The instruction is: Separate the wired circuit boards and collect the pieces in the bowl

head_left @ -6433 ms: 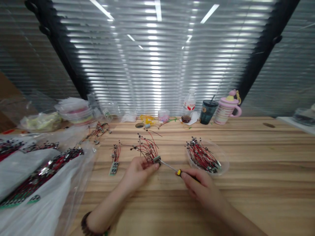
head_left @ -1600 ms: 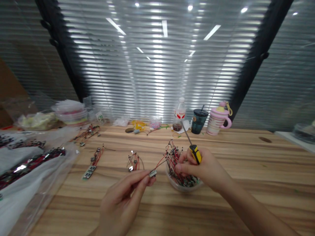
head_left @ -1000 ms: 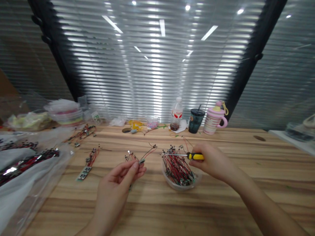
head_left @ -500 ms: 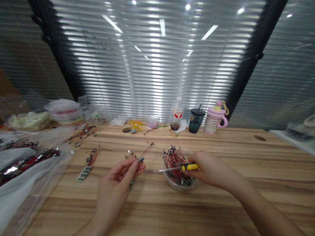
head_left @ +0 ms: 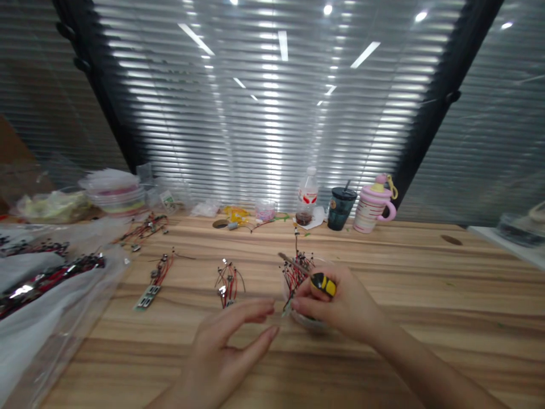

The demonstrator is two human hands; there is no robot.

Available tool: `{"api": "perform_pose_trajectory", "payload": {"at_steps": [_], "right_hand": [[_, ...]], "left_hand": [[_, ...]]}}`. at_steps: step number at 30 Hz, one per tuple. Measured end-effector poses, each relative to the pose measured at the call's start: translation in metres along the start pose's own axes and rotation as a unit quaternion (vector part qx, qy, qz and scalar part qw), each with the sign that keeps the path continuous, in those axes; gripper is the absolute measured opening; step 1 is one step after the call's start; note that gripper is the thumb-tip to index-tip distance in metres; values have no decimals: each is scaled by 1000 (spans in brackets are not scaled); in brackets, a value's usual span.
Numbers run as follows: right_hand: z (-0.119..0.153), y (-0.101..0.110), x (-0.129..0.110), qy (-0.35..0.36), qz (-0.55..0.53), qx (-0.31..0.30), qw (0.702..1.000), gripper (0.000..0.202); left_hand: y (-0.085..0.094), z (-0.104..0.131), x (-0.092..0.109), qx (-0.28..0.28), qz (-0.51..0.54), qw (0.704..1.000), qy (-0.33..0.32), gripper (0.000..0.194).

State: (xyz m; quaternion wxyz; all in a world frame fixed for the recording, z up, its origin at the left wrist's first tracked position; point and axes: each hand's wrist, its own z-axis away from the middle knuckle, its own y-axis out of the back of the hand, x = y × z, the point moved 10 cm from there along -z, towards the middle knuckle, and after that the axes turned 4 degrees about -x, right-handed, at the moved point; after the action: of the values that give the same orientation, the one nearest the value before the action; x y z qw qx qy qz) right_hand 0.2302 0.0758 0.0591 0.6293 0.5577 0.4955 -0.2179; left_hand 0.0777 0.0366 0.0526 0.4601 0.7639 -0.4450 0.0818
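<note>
My right hand is closed around a screwdriver with a yellow-and-black handle, its shaft pointing up and left. Between its thumb and fingertips it also pinches a small green circuit board with thin wires, at the left rim of a clear plastic bowl. That bowl holds many wired boards, partly hidden by the hand. My left hand is open and holds nothing, thumb and fingers apart, just left of the pinched board. Behind it lies a cluster of wired boards, partly covered by the fingers.
Another wired board strip lies at left, beside a plastic bag with many wired parts. More loose wired pieces lie behind. Along the back stand a bottle, a dark cup and a pink mug.
The small board has passed from my left hand to my right, which moved slightly left and turned the screwdriver's tip upward. My left hand has opened and lies lower and further right.
</note>
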Motion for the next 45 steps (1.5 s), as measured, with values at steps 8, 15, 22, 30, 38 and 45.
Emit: {"api": "perform_pose_trajectory", "payload": {"at_steps": [8,15,22,30,38,45], "right_hand": [[5,53,8,-50,439,-29,897,11],[3,32,31,-90,483,-91,866,16],[9,46,11,-74,405,-39,910,23],[10,7,-16,27,273,-41,961,35],[10,-12,-18,76,246,-19,966,28],[9,-18,-12,62,230,-19,971,29]], "left_hand": [[19,-1,-114,-251,-310,862,314,57],[-17,4,-116,-295,-174,890,302,42],[-19,0,-116,-268,-149,904,299,39],[-19,8,-105,-255,-102,916,293,21],[-39,10,-96,-189,361,802,436,30],[-62,26,-95,-7,572,640,512,13]]}}
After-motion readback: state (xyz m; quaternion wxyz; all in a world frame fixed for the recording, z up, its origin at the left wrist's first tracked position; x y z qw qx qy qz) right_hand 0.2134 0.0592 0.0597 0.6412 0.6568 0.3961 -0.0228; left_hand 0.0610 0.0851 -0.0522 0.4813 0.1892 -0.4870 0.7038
